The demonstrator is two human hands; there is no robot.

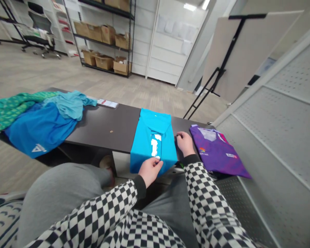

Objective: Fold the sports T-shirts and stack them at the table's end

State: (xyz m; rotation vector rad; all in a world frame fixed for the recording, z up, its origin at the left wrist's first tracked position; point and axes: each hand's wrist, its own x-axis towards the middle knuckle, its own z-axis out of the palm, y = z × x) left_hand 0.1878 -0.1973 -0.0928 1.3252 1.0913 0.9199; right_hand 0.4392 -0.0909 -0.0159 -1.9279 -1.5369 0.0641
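Dark table point(124, 121) | blue shirt point(142, 146): left hand point(150, 171) on, right hand point(185, 143) beside; grips: can't tell | shelving point(104, 41), carpet point(150, 91)

Near you: five garments point(142, 144), three left, one right, one between. Far left: one office chair point(40, 26).

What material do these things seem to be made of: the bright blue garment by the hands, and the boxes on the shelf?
The bright blue garment looks like soft, matte fabric, perhaps synthetic: it drapes over the table edge. The boxes look like dull cardboard, being brown and stiff-walled.
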